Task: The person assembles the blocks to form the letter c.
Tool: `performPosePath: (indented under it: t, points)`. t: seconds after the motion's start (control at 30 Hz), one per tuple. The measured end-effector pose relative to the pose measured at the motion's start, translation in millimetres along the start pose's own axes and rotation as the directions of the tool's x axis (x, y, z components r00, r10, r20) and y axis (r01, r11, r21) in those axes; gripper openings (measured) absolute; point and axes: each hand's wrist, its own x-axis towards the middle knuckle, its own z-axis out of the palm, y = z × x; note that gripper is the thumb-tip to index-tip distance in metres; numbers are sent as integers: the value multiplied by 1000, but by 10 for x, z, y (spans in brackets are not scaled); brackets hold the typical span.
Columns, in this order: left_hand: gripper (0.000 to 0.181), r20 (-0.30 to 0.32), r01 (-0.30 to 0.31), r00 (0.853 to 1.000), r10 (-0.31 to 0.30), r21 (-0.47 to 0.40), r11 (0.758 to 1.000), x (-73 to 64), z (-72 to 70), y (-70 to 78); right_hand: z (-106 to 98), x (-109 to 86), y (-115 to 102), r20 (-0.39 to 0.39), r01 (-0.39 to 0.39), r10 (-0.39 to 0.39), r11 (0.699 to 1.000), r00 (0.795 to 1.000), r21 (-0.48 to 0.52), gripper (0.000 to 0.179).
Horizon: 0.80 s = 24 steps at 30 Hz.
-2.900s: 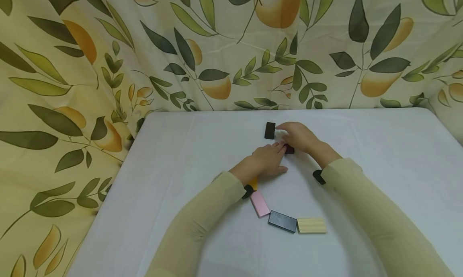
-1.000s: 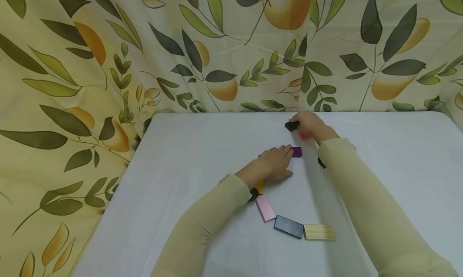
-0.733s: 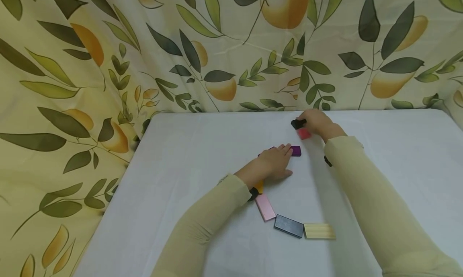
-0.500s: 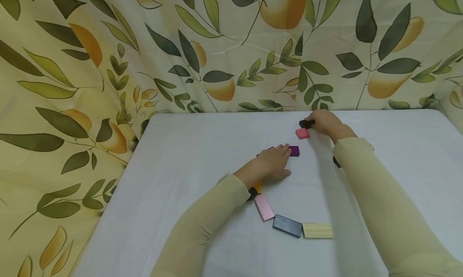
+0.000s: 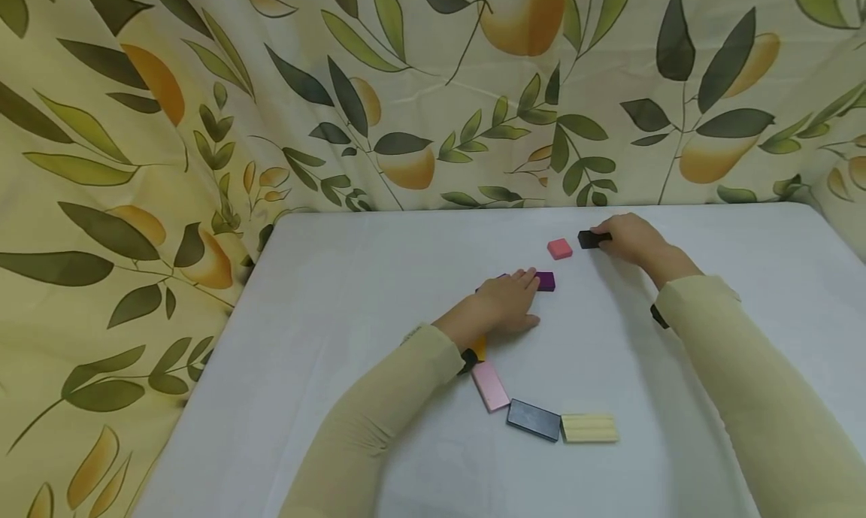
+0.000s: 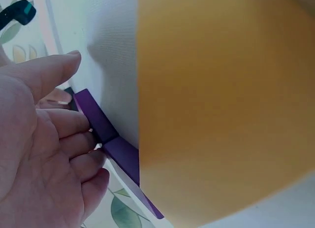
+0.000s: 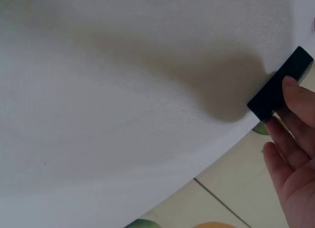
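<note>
My right hand (image 5: 632, 237) pinches a black domino-like block (image 5: 592, 240) near the table's far edge; in the right wrist view the thumb lies across the black block (image 7: 280, 84). A coral-red block (image 5: 559, 249) lies apart, just left of it. My left hand (image 5: 504, 302) reaches over a curved row, its fingers extended and touching a purple block (image 5: 545, 281). Two purple blocks meet end to end beside the fingers in the left wrist view, the nearer purple block (image 6: 123, 156) partly behind a yellow block (image 6: 226, 105) that fills much of that view.
The row curves towards me through a pink block (image 5: 490, 386), a dark grey block (image 5: 534, 419) and a pale yellow block (image 5: 590, 428). They lie on a white-covered table (image 5: 325, 292). A leaf-and-fruit patterned curtain (image 5: 433, 89) hangs behind and at the left.
The right hand took hold of the black block and carried it rightwards, leaving the coral-red block in full view. The left hand has stayed over the row.
</note>
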Motion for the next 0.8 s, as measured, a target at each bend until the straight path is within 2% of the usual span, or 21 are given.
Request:
performPosePath:
  t: [0.27, 0.8]
  points:
    - [72, 2, -8, 1000, 8, -1, 1000, -7, -7, -2, 8, -162, -36, 0, -26, 26, 1000, 1000, 5, 31]
    - [70, 8, -14, 1000, 14, -13, 1000, -42, -30, 10, 61, -408, -261, 2, 15, -15, 997, 1000, -74, 30]
